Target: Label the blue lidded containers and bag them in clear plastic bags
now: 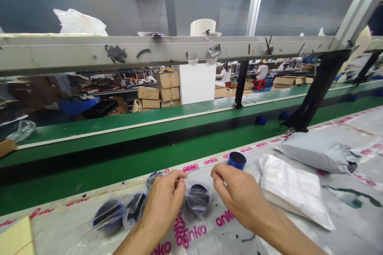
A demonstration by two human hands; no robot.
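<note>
My left hand (166, 195) is closed, thumb pressed against curled fingers, above the near edge of the bench. Opposite it, my right hand (239, 197) also has its fingers curled in. What either one pinches, if anything, is too small to make out. Between them lies a round blue piece with a black top (198, 199), wrapped in a clear plastic bag. An unwrapped blue piece with a black top (237, 160) stands just behind my right hand. To the left of my left hand, several bagged blue pieces (109, 215) lie together, partly hidden by it.
A stack of white plastic bags (291, 187) and a grey bag (317, 151) lie on the right. A green conveyor belt (143, 159) runs behind the bench, under a metal beam (167, 50). Yellowish card (18, 239) sits at lower left. Two people sit far off.
</note>
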